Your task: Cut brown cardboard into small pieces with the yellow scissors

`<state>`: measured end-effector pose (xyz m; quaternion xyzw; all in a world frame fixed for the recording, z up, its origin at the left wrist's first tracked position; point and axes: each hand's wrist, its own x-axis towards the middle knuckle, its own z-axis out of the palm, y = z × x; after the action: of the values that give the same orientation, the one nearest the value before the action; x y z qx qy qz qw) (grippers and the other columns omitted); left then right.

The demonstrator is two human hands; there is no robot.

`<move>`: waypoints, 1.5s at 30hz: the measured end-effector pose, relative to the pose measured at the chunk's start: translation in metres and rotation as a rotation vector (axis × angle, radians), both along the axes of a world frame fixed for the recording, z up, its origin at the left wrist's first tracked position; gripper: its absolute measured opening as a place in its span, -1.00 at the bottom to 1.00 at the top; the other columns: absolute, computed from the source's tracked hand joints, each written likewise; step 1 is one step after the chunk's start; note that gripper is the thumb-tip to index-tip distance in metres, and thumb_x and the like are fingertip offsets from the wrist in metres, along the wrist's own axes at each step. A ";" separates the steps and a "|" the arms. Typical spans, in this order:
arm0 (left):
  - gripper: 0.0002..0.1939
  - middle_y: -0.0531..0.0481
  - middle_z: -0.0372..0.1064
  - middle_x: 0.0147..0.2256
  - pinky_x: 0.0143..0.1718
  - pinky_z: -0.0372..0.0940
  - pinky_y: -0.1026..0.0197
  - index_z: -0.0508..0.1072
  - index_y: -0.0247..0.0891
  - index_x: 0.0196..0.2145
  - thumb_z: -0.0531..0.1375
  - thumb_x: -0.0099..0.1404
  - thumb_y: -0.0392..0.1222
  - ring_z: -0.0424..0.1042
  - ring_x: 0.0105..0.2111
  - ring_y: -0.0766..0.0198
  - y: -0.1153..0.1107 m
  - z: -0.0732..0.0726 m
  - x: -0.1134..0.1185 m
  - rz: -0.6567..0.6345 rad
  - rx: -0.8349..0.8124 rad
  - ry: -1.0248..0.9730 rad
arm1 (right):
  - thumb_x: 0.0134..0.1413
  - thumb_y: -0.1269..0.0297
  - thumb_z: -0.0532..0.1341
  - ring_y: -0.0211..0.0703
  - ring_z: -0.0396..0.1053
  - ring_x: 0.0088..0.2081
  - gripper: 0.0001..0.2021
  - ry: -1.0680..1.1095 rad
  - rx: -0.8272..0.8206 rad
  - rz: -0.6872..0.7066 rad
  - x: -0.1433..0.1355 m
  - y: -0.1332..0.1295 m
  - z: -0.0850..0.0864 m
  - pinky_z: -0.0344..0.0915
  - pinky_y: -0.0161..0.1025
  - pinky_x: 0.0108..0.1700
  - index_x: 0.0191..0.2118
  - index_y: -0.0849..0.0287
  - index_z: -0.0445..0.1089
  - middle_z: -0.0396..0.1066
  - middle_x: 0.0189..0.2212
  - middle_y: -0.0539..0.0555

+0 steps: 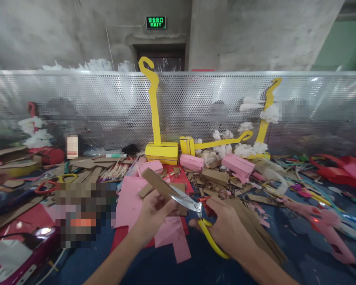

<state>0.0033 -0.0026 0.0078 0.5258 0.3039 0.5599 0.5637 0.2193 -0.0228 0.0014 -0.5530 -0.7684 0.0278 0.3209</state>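
My left hand (156,213) pinches a strip of brown cardboard (157,182), which slants up and to the left. In my right hand (225,221) are scissors (209,235) with yellow and red handles. Their metal blades lie against the right end of the cardboard strip, close to my left fingertips. Under and around my left hand lie pink sheets (130,198) on top of red paper (120,237). Just beyond the strip sit small pink blocks (191,162) and a brown cardboard block (215,177).
A yellow hooked stand (161,152) rises before a perforated metal screen (106,95). Cardboard scraps (192,182) litter the middle. A pink glue gun (326,225) lies right, orange-and-yellow-handled scissors (47,186) left, and long cardboard pieces (255,225) beside my right hand.
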 end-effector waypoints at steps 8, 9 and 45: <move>-0.59 -0.16 0.58 -0.15 -0.25 0.56 0.10 0.47 -0.30 -0.07 0.38 0.19 -0.05 0.61 -0.25 0.09 0.000 -0.001 -0.002 -0.014 -0.026 0.028 | -0.03 0.07 0.36 -0.18 0.27 -0.49 -0.65 0.021 0.004 0.026 0.001 0.005 -0.006 0.08 -0.27 -0.45 -0.53 0.10 0.20 0.34 -0.51 0.01; -0.60 -0.16 0.58 -0.14 -0.24 0.56 0.10 0.47 -0.30 -0.07 0.37 0.20 -0.05 0.61 -0.24 0.09 0.000 -0.002 -0.002 -0.018 -0.026 0.029 | -0.02 0.07 0.35 -0.17 0.28 -0.48 -0.64 0.026 -0.007 0.030 0.001 0.005 -0.006 0.10 -0.27 -0.44 -0.53 0.10 0.19 0.35 -0.50 0.01; -0.61 -0.16 0.57 -0.16 -0.26 0.50 0.22 0.47 -0.27 -0.05 0.36 0.21 -0.05 0.57 -0.26 0.18 0.002 -0.008 -0.004 -0.098 -0.045 0.095 | -0.09 -0.04 0.36 -0.29 0.12 -0.56 -0.59 0.153 -0.238 0.048 -0.005 -0.001 -0.004 -0.03 -0.33 -0.53 -0.58 0.14 0.22 0.21 -0.63 -0.10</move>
<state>-0.0010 -0.0005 -0.0002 0.5531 0.3167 0.4990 0.5872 0.2142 -0.0237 -0.0026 -0.5649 -0.7458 0.1686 0.3102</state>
